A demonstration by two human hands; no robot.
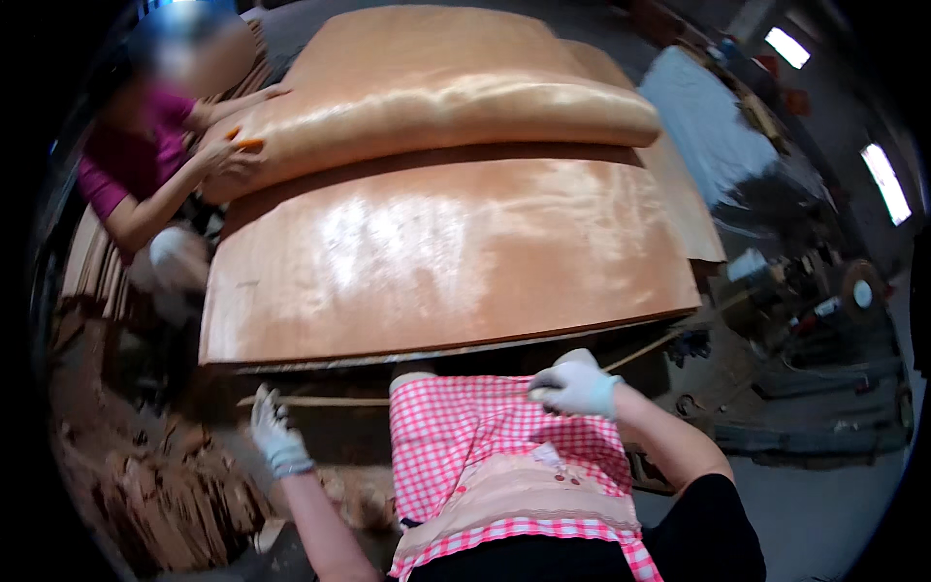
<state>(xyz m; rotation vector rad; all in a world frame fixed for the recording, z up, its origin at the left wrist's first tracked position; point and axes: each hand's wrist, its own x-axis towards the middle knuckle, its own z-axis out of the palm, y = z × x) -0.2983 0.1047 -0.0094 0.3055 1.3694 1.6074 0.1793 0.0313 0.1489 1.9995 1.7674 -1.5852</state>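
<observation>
My left hand (278, 433), in a white glove with dark-stained fingers, is raised left of my lap. Its fingers point upward, partly spread, beside a thin wooden strip (339, 401) that runs sideways to my apron. My right hand (579, 384), also gloved, is closed over the pink-checked apron (441, 412). Something small and pale may be in its curled fingers, but I cannot make it out. Just past that hand runs another length of thin strip (645, 351). Ahead lies a stack of large tan veneer sheets (582, 252), the top sheet (465, 112) folded back in a thick roll.
At the left a person (136, 165) in a magenta top rests hands on the rolled sheet, with an orange-handled tool (247, 144) in one. Broken veneer scraps (170, 504) pile at the lower left. Pale sheeting (708, 131) and machinery (824, 310) stand at the right.
</observation>
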